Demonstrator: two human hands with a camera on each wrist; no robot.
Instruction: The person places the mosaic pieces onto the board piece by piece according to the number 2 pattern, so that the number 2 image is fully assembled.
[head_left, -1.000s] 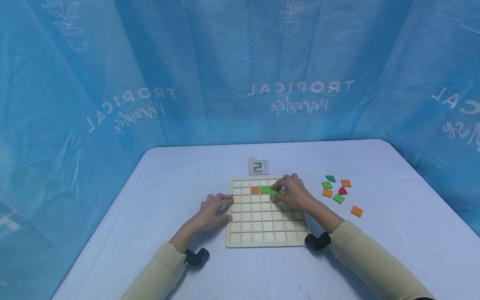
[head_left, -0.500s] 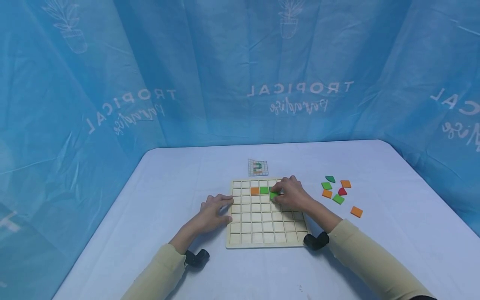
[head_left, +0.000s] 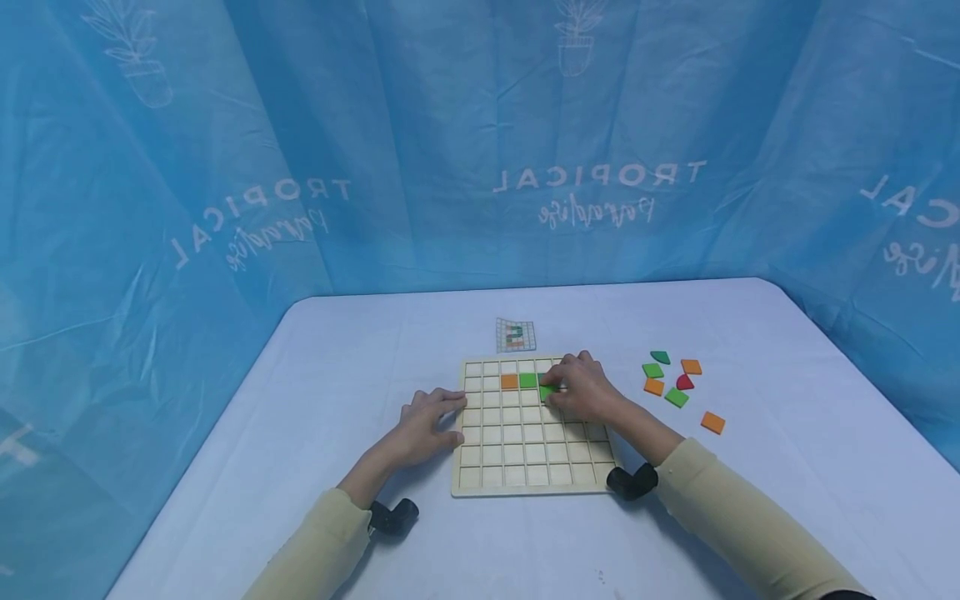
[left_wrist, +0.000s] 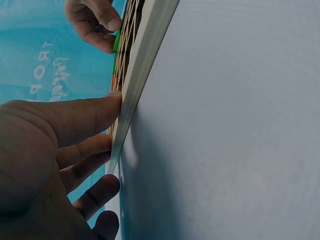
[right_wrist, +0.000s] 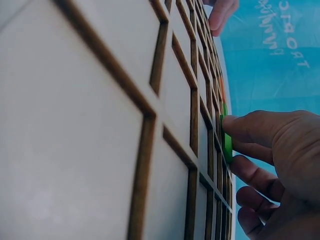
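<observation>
A pale wooden grid board (head_left: 525,492) lies on the table. An orange square tile (head_left: 509,382) and a green square tile (head_left: 528,380) sit side by side in cells of an upper row. My right hand (head_left: 587,390) pinches another green square tile (head_left: 548,393) between thumb and fingers, just right of that pair. Close over the grid in the right wrist view, the pinched tile (right_wrist: 226,140) shows its edge, partly covered by the thumb. My left hand (head_left: 427,427) rests its thumb and fingertips along the board's left edge, fingers mostly straight; its thumb (left_wrist: 85,117) touches the rim.
Several loose tiles lie right of the board, among them an orange square (head_left: 713,422), a green square (head_left: 677,397), a red piece (head_left: 686,382) and a dark green piece (head_left: 661,357). A small printed pattern card (head_left: 516,335) lies behind the board. Blue curtains (head_left: 465,233) surround the white table (head_left: 360,350).
</observation>
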